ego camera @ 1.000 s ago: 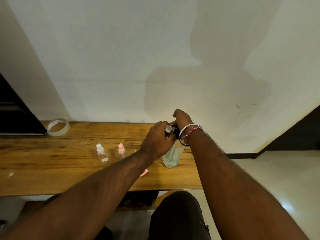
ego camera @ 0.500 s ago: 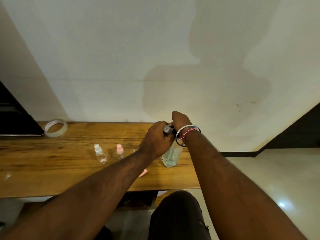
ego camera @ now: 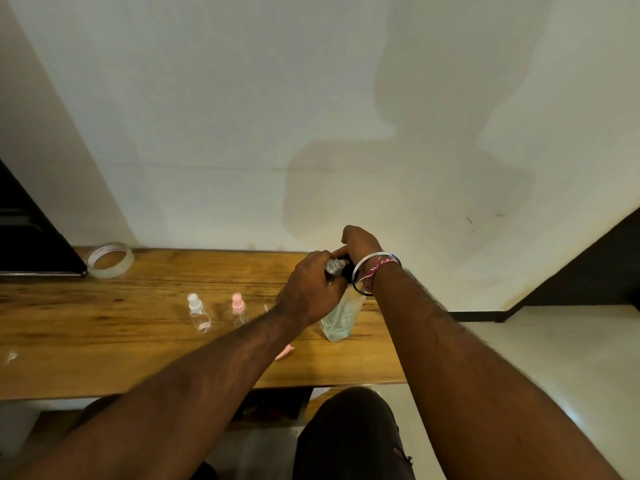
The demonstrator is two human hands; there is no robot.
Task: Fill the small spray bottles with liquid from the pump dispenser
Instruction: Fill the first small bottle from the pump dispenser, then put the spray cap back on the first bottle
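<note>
A clear pump dispenser [ego camera: 341, 318] with pale green liquid stands on the wooden table [ego camera: 104, 341]. My left hand [ego camera: 310, 292] is closed around a small clear bottle [ego camera: 333, 267], held against the dispenser's top. My right hand [ego camera: 358, 242] grips the dark pump head from behind; the nozzle is hidden. Left of the hands stand two small spray bottles, one with a white cap [ego camera: 197, 311] and one with a pink cap [ego camera: 238, 308]. A loose pink cap [ego camera: 284, 351] lies on the table beside my left forearm.
A roll of clear tape [ego camera: 110, 259] sits at the table's back left, next to a dark slab [ego camera: 31, 244]. A white wall rises right behind the table. The table's right end lies just past the dispenser. My knee [ego camera: 349, 427] is below the front edge.
Both hands stay at the top of the dispenser in the same grip. Only the view has shifted slightly.
</note>
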